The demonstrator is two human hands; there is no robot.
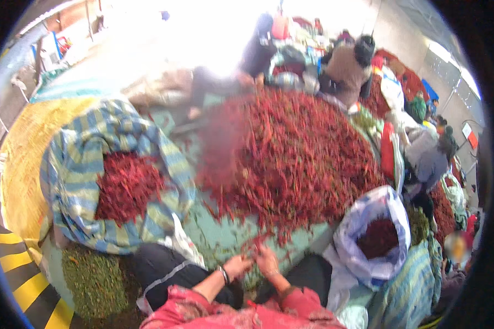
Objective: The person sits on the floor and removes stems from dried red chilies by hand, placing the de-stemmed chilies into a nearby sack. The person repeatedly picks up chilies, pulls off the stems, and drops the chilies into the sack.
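A large heap of dried red chili peppers [296, 156] lies on a pale green surface. At its near edge, between the knees, my left hand [238, 265] and my right hand [266, 260] are close together, fingers bent inward. A few red chilies [256, 243] show at the fingertips of my right hand; whether my left hand also grips one is too blurred to tell. To the left stands a striped blue, green and cream cloth sack [78, 164], rolled open over red chilies. A white woven sack [341, 234] with darker red chilies stands at the right.
Green stems or scraps [94, 283] are heaped at the lower left, beside black-and-yellow floor striping [29, 283]. A person [348, 70] sits beyond the heap, and another person's hand [195, 113] is at its far left. More people, sacks and chili heaps line the right.
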